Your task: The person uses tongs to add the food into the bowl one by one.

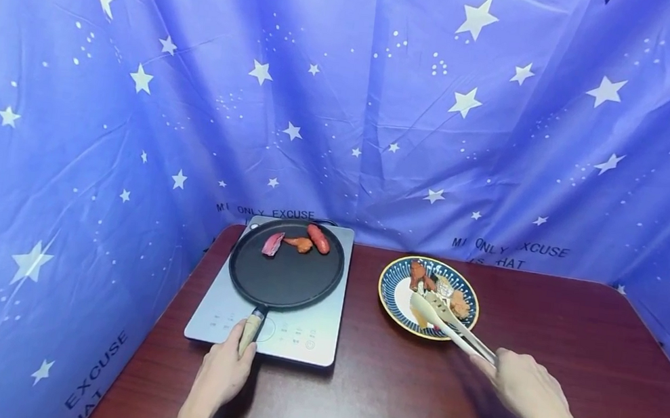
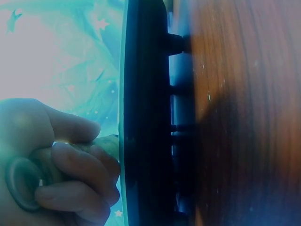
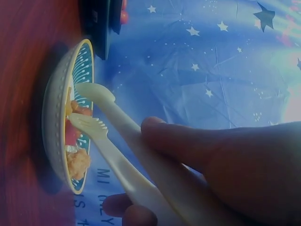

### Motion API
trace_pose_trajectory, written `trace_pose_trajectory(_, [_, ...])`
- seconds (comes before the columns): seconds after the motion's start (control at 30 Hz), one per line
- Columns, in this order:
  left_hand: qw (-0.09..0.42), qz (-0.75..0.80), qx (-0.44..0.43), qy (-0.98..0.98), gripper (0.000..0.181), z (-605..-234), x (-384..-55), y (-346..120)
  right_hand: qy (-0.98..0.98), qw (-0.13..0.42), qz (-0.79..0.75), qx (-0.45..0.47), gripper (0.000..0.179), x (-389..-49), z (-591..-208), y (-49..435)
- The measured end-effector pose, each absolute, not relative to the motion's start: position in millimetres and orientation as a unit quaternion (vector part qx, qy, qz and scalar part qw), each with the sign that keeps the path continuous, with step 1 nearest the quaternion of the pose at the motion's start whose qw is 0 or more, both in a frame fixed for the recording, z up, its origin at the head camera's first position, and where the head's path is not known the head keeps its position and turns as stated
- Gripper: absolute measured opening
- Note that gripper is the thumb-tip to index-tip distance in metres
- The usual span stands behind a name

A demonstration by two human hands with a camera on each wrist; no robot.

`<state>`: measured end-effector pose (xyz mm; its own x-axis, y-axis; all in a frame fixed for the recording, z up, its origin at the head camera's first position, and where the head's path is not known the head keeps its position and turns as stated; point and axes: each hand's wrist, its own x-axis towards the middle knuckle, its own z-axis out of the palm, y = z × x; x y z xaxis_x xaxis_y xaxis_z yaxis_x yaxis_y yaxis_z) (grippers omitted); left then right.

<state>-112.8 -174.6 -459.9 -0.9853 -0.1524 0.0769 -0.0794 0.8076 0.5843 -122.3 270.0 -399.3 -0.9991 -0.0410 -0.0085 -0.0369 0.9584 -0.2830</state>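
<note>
My left hand (image 1: pixel 224 369) grips the wooden handle (image 1: pixel 250 331) of a black flat pan (image 1: pixel 281 278). In the left wrist view its fingers curl round that handle. Toward the pan's far side lie a pink-and-white piece (image 1: pixel 273 244), an orange-brown piece (image 1: pixel 299 243) and a red sausage (image 1: pixel 318 238). My right hand (image 1: pixel 527 389) holds pale food tongs (image 3: pixel 127 120), thumb on one arm and fingers on the other. Their tips stand apart over a blue patterned plate (image 1: pixel 386 289) with a yellow rim. Several food pieces lie there, among them a tan crumbly one (image 3: pixel 78 163). Whether the tips touch food, I cannot tell.
Beneath the pan is a silver induction cooktop (image 1: pixel 321 344), on the left of a dark red wooden table (image 1: pixel 388 405). A blue curtain with white stars (image 1: pixel 330 133) hangs behind the table and along its sides.
</note>
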Motion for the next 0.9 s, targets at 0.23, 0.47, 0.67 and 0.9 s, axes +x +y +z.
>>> trace_pose_trajectory(0.23, [0.059,-0.303,0.059,-0.949,0.050,-461,-112,-176,0.990,0.011,-0.141,-0.013,0.052,-123,-403,262])
trace_pose_trajectory(0.47, [0.064,-0.303,0.056,-0.949,0.050,-461,-114,-175,0.990,-0.012,-0.138,-0.023,0.049,-127,-409,257])
trace_pose_trajectory(0.67, [0.070,-0.304,0.051,-0.949,0.050,-460,-116,-175,0.991,-0.022,-0.126,-0.030,0.046,-126,-405,258])
trace_pose_trajectory(0.9, [0.068,-0.303,0.051,-0.949,0.050,-461,-116,-176,0.992,-0.004,-0.126,-0.023,0.048,-124,-400,259])
